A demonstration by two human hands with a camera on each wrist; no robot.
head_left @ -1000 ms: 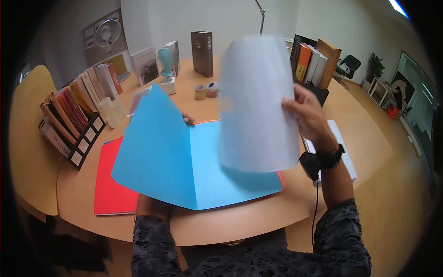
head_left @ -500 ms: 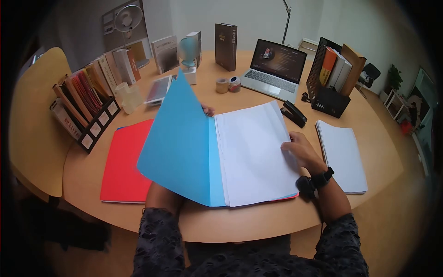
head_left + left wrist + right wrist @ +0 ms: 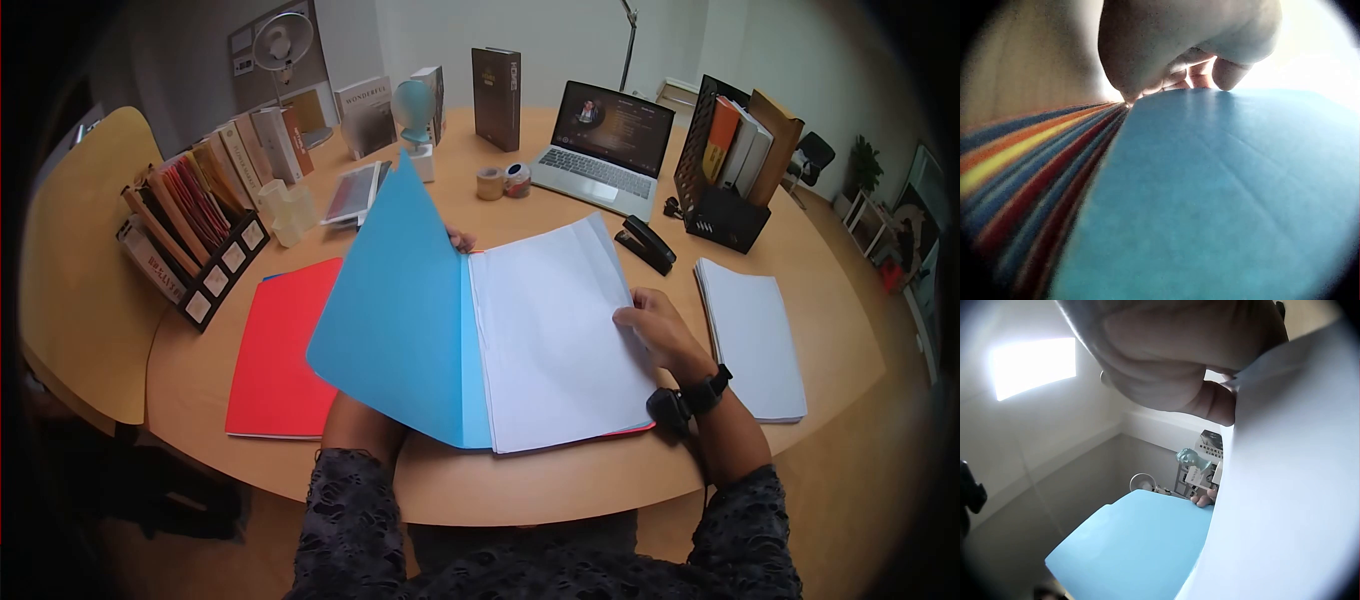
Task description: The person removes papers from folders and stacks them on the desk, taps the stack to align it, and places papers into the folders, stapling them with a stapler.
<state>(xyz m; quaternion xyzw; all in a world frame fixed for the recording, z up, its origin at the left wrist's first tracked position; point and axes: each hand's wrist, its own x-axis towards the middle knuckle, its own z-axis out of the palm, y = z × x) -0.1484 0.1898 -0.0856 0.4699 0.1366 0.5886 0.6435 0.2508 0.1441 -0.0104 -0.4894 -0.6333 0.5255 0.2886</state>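
Note:
A blue folder [image 3: 390,320] lies spread wide, its left cover raised at a slant. My left hand [image 3: 1185,44] is behind that cover, mostly hidden from the head view. It holds the cover near the top of the fold, where its fingertips [image 3: 462,240] show past the edge. White sheets of paper [image 3: 550,340] lie over the folder's right side. My right hand [image 3: 660,330] grips them at the right edge, thumb on top and the other fingers underneath. Colored edges [image 3: 1029,178] of several stacked folders show beside the blue cover in the left wrist view.
A red folder [image 3: 280,350] lies left, a paper stack [image 3: 755,340] right. A black stapler [image 3: 645,245], laptop [image 3: 600,155] and tape rolls [image 3: 490,183] sit beyond the folder. File holders [image 3: 225,270] with books and envelopes stand on both sides.
My right hand has lowered the white sheets from above the table onto the folder's right side. The left hand still holds the blue cover up. The head view has shifted, bringing the laptop and stapler into sight.

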